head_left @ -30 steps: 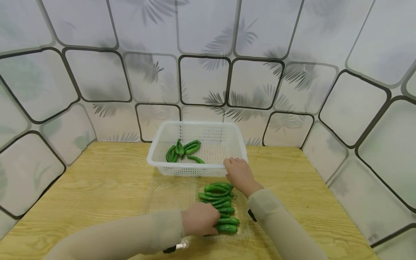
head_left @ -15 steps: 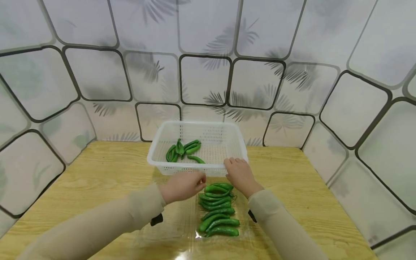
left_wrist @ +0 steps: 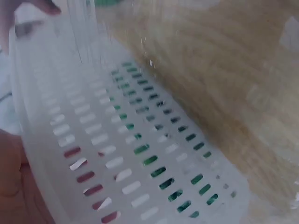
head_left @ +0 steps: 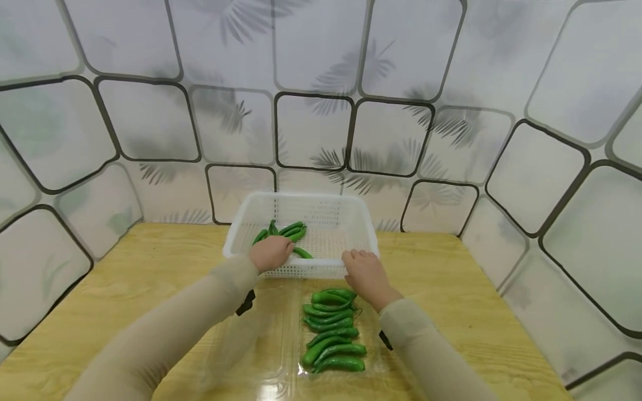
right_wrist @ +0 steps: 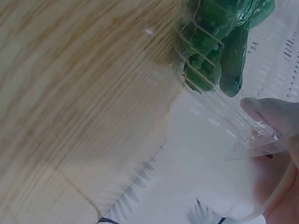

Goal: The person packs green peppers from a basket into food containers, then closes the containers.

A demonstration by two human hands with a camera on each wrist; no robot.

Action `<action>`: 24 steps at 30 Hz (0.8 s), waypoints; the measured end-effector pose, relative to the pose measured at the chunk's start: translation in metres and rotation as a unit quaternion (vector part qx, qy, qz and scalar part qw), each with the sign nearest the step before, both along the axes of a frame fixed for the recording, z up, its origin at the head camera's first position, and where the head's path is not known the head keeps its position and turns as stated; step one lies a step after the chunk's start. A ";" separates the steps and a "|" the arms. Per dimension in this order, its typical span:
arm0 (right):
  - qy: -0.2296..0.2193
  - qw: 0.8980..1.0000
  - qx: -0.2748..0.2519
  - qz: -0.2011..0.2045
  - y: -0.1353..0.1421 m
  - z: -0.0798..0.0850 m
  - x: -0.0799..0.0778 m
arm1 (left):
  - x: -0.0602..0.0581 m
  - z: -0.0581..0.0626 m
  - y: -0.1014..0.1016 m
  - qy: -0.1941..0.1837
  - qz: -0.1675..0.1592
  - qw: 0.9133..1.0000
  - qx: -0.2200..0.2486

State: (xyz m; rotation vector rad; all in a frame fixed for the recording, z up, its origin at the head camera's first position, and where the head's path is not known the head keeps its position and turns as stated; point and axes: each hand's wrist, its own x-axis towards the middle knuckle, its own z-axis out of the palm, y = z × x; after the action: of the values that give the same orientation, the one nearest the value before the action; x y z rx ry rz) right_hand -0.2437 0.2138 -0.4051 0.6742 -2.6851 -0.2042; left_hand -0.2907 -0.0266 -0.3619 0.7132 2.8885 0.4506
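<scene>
In the basket — green peppers just beside the left grip, hold unclear — right grip curled round the rim.

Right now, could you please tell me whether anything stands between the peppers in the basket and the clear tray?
Yes, the near wall of the white basket stands between the peppers inside and the clear tray; the right hand grips that wall's rim near its right end.

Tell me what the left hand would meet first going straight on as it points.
Probably the green peppers in the white basket; the left hand points in over the near rim towards them, though depth is unclear and contact can't be ruled out.
</scene>
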 end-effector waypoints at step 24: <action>0.029 0.999 -0.024 0.014 0.000 -0.005 0.001 | -0.040 -0.004 -0.003 -0.270 -0.011 0.963 -0.020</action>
State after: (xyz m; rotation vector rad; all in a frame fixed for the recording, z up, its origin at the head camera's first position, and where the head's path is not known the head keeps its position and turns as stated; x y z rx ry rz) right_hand -0.2432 0.2137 -0.4097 0.6809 -2.6159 -0.1494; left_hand -0.3310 -0.0294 -0.3654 0.5153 2.3673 0.4925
